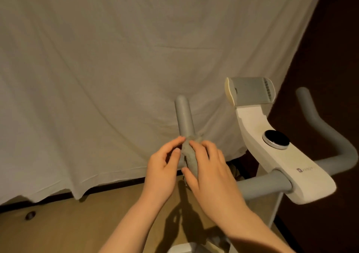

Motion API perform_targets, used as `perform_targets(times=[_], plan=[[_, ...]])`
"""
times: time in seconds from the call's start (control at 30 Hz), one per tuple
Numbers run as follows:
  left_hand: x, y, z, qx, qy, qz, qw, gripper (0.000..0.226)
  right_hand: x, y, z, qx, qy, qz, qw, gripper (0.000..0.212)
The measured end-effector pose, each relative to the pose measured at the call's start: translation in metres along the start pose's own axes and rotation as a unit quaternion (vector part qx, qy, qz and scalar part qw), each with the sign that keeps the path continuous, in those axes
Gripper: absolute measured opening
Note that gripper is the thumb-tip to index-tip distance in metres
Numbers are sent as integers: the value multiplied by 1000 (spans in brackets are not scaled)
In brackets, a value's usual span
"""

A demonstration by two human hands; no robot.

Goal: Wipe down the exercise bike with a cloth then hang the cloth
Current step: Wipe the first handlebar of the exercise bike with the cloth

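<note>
A grey cloth [189,155] is draped over the left handlebar [183,114] of the white exercise bike [272,155], below the bar's upright grey tip. My right hand [211,173] grips the cloth, fingers over its top and thumb underneath. My left hand [164,165] is at the cloth's left side with its curled fingertips touching the cloth's upper edge; whether they pinch it is unclear. The cloth's lower end is hidden behind my right hand.
The bike's console carries a round black knob [275,139] and a phone holder [250,93]. Its right handlebar [330,136] curves up at the right. A pale sheet [116,58] hangs behind. Brown floor [77,223] lies below.
</note>
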State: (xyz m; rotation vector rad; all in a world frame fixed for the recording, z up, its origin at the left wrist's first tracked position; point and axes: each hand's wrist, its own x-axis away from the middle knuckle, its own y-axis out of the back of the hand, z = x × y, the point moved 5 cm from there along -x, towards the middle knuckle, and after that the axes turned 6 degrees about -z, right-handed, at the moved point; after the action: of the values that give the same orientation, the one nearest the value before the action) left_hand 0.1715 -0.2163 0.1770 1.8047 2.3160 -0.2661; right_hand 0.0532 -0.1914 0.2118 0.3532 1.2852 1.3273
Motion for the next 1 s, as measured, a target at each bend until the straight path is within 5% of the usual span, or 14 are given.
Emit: perform_targets(times=[0.2,0.37,0.57,0.7,0.87,1.0], plan=[[-4,1,0,13,22,6,1000,38,-65,-17,-8,-65,-56,-35,996,33],[-7,12,-5,-27,10,39,999,34,-44,-12,-10,-90,5,-3,996,46],[-19,7,0,-50,20,24,998,39,-112,-12,-23,-171,-8,-91,981,39],[-13,4,4,-59,32,23,997,39,-97,-26,-19,-138,18,-66,988,54],[-1,-9,5,-47,64,42,996,46,-156,-16,-22,-167,-23,-71,983,40],[5,-8,8,-70,71,62,993,54,-135,-31,-18,-174,15,-71,982,56]])
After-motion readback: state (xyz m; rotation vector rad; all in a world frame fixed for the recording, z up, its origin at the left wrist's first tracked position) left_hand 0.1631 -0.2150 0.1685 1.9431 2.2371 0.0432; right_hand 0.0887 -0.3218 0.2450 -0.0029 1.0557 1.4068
